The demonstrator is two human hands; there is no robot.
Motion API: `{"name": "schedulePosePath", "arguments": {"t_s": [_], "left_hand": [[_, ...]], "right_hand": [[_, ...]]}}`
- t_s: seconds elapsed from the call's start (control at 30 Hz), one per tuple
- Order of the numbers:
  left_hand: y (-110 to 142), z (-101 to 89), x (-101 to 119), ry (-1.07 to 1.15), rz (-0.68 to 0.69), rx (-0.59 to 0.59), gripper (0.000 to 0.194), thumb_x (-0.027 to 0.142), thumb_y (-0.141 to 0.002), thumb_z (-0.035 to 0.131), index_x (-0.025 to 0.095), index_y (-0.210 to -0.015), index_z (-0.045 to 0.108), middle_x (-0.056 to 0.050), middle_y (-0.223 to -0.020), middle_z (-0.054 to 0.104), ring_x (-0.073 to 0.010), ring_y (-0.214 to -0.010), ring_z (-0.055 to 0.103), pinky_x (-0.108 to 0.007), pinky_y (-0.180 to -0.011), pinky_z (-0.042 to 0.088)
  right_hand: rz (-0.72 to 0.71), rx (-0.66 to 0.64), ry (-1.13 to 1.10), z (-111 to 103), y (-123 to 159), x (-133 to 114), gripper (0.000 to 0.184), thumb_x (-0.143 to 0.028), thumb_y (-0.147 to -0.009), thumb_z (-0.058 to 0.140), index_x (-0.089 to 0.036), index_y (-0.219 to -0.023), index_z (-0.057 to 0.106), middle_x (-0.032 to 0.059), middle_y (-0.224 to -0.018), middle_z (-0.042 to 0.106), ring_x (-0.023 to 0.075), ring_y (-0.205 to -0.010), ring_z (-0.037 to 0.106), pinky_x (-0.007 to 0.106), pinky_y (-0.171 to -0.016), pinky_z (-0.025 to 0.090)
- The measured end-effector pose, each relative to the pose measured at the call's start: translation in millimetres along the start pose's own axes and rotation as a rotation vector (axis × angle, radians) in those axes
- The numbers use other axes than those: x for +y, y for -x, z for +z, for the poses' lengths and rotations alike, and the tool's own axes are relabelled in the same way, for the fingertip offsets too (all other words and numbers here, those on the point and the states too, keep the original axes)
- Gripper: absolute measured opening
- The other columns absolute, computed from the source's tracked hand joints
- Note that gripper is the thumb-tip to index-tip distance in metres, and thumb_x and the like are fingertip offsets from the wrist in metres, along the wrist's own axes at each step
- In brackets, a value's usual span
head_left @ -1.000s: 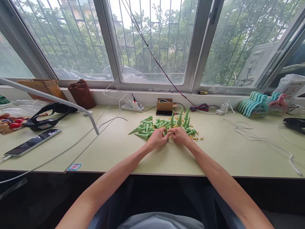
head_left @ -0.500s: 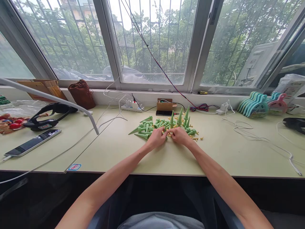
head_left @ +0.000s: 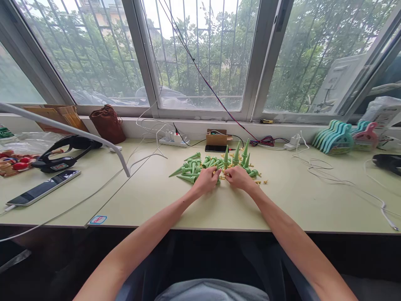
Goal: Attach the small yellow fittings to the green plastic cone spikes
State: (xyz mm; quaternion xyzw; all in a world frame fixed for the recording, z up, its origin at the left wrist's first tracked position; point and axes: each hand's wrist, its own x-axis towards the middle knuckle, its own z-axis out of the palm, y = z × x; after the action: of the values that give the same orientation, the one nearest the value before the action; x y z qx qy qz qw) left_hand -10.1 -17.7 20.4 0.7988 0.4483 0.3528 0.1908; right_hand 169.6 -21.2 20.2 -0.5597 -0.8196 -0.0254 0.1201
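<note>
Head cam: L hand (head_left: 207, 180) & R hand (head_left: 238, 177) just apart, fingers curled; can't tell what's gripped. Approx. 4 upright green spikes (head_left: 236, 155) on far side, prob. done; many lying spikes (head_left: 187, 178) left, yellow pegs (head_left: 265, 182) right, prob. remaining.

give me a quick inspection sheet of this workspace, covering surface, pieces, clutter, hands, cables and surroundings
Surface: pale table with a seam and a small sticker near its front edge at left
Work pieces: green cones, many lying in a pile, several upright; small yellow pieces scattered among and beside them
Clutter: smartphone and black headset at left; turquoise hangers at right; cardboard box behind the pile
Left hand: at the pile's near edge; grip unclear
Right hand: beside small yellow pieces; grip unclear
Cables: white cable loose at right; dark cable bundle and power strip at the back
Surroundings: window behind, with bars and trees outside
</note>
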Motion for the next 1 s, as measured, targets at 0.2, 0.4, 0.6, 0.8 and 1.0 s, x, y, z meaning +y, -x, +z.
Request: {"name": "schedulePosePath", "arguments": {"t_s": [0.2,0.4,0.6,0.8,1.0], "left_hand": [[-4,1.5,-6,0.026,-0.034,0.003,0.039,0.037,-0.094,0.043,0.021,-0.059,0.032,0.001,-0.054,0.046,-0.013,-0.051,0.038,-0.029,-0.052,0.028],[-9,7.3,-14,0.188,-0.068,-0.025,0.04,0.044,-0.094,0.041,0.022,-0.061,0.04,0.0,-0.053,0.049,-0.0118,-0.046,0.044,-0.028,-0.046,0.033],[-8,7.4,-15,0.371,-0.152,-0.121,0.047,0.058,-0.094,0.038,0.019,-0.071,0.052,0.0,-0.053,0.052,-0.01,-0.037,0.044,-0.028,-0.039,0.032],[-7,5.3,-11,0.448,-0.204,-0.158,0.045,0.058,-0.093,0.042,0.019,-0.07,0.048,-0.001,-0.057,0.053,-0.0086,-0.037,0.043,-0.027,-0.038,0.031],[-6,2.9,-6,0.186,-0.09,-0.028,0.041,0.042,-0.092,0.046,0.021,-0.06,0.034,0.002,-0.052,0.043,-0.0105,-0.045,0.038,-0.028,-0.046,0.03]], "right_hand": [[0.05,-0.017,-0.026,-4,1,1,0.027,-0.019,-0.086,0.048,-0.023,-0.091,0.074,0.005,-0.081,0.071,0.0178,-0.078,0.061,0.026,-0.063,0.031],[0.084,-0.009,-0.047,-5,1,2,0.022,-0.018,-0.083,0.054,-0.023,-0.091,0.074,0.0039,-0.079,0.071,0.018,-0.079,0.063,0.025,-0.063,0.034],[0.12,-0.017,-0.072,-6,0,2,0.02,-0.018,-0.082,0.055,-0.021,-0.09,0.073,0.0047,-0.083,0.072,0.0177,-0.079,0.063,0.024,-0.063,0.035],[0.129,-0.021,-0.078,-7,0,1,0.017,-0.018,-0.084,0.054,-0.02,-0.085,0.071,0.005,-0.081,0.071,0.0172,-0.077,0.063,0.024,-0.061,0.034],[0.131,-0.017,-0.069,-5,0,1,0.015,-0.019,-0.086,0.054,-0.018,-0.082,0.068,0.0056,-0.079,0.07,0.0169,-0.075,0.062,0.025,-0.059,0.033]]}}
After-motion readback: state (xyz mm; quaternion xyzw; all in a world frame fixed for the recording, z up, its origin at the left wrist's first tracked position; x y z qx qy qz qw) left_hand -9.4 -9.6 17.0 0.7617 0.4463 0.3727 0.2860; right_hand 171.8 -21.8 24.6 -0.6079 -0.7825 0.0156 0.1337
